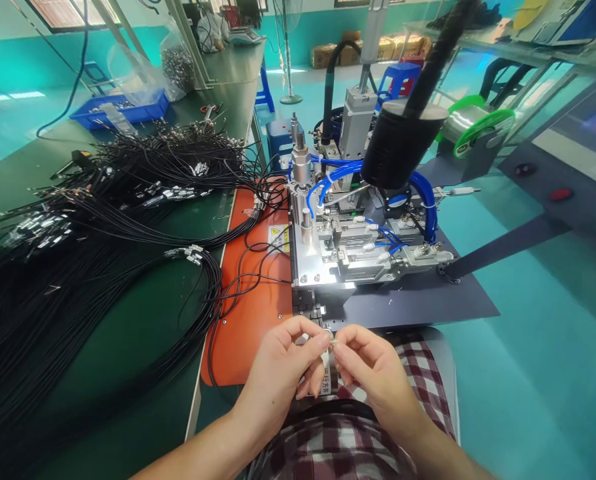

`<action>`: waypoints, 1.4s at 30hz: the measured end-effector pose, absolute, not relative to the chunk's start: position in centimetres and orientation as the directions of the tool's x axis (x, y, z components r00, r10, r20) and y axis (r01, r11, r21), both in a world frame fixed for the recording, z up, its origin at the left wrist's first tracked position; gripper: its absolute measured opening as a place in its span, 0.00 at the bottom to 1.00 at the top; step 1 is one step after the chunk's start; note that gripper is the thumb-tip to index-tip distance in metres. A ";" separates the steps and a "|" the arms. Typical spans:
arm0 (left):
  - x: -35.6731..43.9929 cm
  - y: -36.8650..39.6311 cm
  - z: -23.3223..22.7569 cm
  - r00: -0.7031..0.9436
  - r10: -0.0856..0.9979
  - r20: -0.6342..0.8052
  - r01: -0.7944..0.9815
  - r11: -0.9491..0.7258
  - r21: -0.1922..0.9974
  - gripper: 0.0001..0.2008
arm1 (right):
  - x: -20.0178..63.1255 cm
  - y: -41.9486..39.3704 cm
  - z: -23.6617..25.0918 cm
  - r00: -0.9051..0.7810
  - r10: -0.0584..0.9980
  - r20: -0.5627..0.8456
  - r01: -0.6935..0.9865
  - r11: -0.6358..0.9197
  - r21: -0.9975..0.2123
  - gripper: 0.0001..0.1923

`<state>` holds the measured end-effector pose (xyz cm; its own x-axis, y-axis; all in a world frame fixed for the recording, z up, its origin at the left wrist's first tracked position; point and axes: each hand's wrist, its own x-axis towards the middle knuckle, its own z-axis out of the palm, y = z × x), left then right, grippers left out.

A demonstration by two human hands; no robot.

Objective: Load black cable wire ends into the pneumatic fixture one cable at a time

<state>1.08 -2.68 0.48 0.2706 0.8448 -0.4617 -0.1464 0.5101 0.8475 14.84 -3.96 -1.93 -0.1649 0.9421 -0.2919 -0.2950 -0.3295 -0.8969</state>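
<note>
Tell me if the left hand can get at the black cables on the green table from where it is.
Probably yes. The left hand is pinching a small part together with the right hand, but the black cables lie open on that side, with nothing between; it would have to let go first.

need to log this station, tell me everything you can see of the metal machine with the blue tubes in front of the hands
The machine is a compact block of silvery metal plates, clamps and cylinders, looped with blue tubes and topped by a black round cap. It stands upright on a dark grey base plate beside an orange mat. The left hand and right hand pinch a tiny part just before it, not touching it.
</note>
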 end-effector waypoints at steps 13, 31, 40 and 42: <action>0.2 -2.6 -0.8 0.273 0.823 -0.498 -0.104 0.540 0.835 0.12 | 15.3 -4.8 -4.0 -0.110 0.958 -0.263 0.014 -0.263 -0.965 0.10; 0.1 -2.3 0.0 0.291 0.806 -0.515 -0.178 0.575 0.799 0.11 | 14.7 -3.2 -2.1 -0.149 0.944 -0.294 -0.205 -0.321 -0.925 0.11; 0.0 -2.3 -0.1 0.354 0.767 -0.535 -0.120 0.604 0.787 0.11 | 15.4 -3.4 -3.3 -0.301 0.916 -0.266 -0.226 -0.339 -0.913 0.11; 0.0 -2.3 0.0 0.356 0.770 -0.529 -0.089 0.592 0.801 0.11 | 15.7 -3.2 -3.1 -0.320 0.916 -0.241 -0.187 -0.310 -0.932 0.10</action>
<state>0.03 -2.35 -0.02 0.3555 0.7704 -0.5293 -0.0891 0.5916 0.8013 15.66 -3.20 -3.14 -0.3203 0.9162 -0.2406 -0.1866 -0.3100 -0.9322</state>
